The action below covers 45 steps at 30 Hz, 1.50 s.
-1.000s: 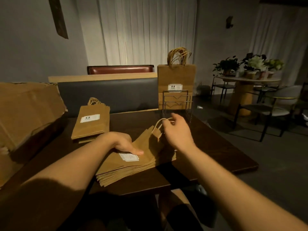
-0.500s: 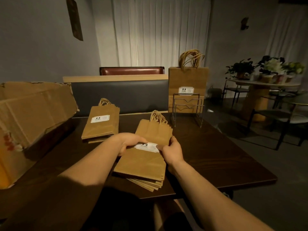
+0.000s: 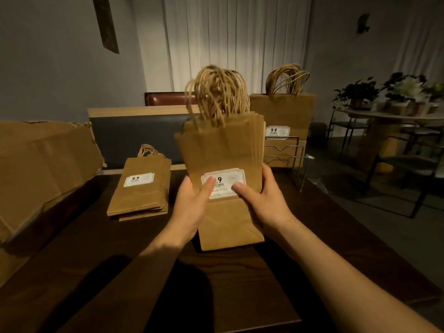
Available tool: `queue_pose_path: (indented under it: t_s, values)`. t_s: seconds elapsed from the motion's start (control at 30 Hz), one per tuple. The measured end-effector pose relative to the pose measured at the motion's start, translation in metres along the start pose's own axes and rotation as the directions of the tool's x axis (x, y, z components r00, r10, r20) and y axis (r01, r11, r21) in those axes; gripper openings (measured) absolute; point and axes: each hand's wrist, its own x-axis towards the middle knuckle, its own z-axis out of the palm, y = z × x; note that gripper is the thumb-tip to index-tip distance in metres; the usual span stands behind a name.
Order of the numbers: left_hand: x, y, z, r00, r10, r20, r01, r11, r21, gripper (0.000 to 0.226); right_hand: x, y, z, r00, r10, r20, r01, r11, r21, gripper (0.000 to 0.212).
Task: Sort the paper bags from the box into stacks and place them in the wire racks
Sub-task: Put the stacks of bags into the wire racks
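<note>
A stack of bags (image 3: 221, 150) is held upright, bottom edge on the table (image 3: 240, 284), handles up. It is gripped at its sides by the left hand (image 3: 192, 200) and right hand (image 3: 262, 198), forearms extended, both thumbs pressed on the front label (image 3: 224, 186). A second stack (image 3: 141, 188) lies flat at left; the rack (image 3: 288, 155) stands behind right.

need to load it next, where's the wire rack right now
In the head view the wire rack stands at the table's far right edge, right of the held bag stack, with bags upright behind it.
</note>
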Motion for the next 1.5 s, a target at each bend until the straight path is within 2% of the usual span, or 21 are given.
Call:
queue_pose_path:
  t_s: [0.1,0.23,0.4,0.53,0.6,0.73,0.87,0.93,1.1,1.3,1.37,1.43,1.5]
  values:
    - [-0.012,-0.034,-0.003,0.993,-0.100,0.055,0.097,0.993,0.065,0.034,-0.011,0.029,0.003,0.998,0.023,0.059,-0.023,1.000,-0.002,0.063]
    - [-0.014,-0.052,-0.012,0.975,-0.137,0.173,0.128,0.990,0.062,0.081,-0.018,0.055,0.004,0.992,0.077,0.096,-0.077,0.997,0.001,0.071]
    - [-0.005,-0.053,-0.014,0.987,-0.009,0.157,-0.024,0.979,0.205,0.074,-0.008,0.055,0.002,0.995,0.040,0.092,-0.038,0.999,-0.024,0.069]
    - [-0.002,-0.058,-0.027,0.964,-0.131,0.233,0.072,0.967,0.246,0.100,-0.008,0.057,-0.003,0.971,0.086,0.223,-0.071,0.995,-0.071,0.076]
    - [0.001,-0.057,-0.031,0.958,-0.153,0.242,0.075,0.950,0.303,0.093,-0.006,0.054,-0.005,0.969,0.083,0.231,-0.064,0.994,-0.090,0.075]
    - [-0.003,-0.053,-0.031,0.954,-0.164,0.250,0.065,0.930,0.363,0.062,-0.010,0.056,-0.006,0.964,0.101,0.246,-0.071,0.989,-0.129,0.074]
    - [-0.001,-0.036,-0.038,0.868,-0.319,0.381,0.086,0.853,0.516,0.032,-0.008,0.037,-0.020,0.899,0.211,0.384,-0.133,0.967,-0.219,0.083]
    - [0.004,-0.021,-0.032,0.855,-0.321,0.408,0.041,0.825,0.564,0.028,-0.001,0.023,-0.031,0.886,0.213,0.412,-0.099,0.955,-0.280,0.088]
    - [0.064,0.029,0.026,0.872,-0.160,0.463,-0.093,0.873,0.479,0.040,0.062,-0.037,-0.082,0.927,0.169,0.335,-0.039,0.932,-0.362,0.085]
    - [0.187,0.064,0.112,0.843,-0.064,0.535,-0.304,0.764,0.570,0.052,0.174,-0.071,-0.151,0.985,0.028,0.171,0.040,0.923,-0.383,0.086]
    - [0.221,0.058,0.132,0.852,-0.065,0.520,-0.283,0.778,0.560,0.061,0.206,-0.061,-0.168,0.991,-0.007,0.133,0.057,0.927,-0.371,0.077]
    - [0.247,0.040,0.145,0.826,-0.079,0.558,-0.227,0.860,0.457,0.078,0.229,-0.043,-0.178,0.994,-0.006,0.106,0.045,0.928,-0.369,0.069]
    - [0.272,0.012,0.153,0.801,-0.071,0.595,-0.215,0.893,0.395,0.090,0.251,-0.013,-0.190,0.997,0.014,0.073,0.016,0.919,-0.393,0.068]
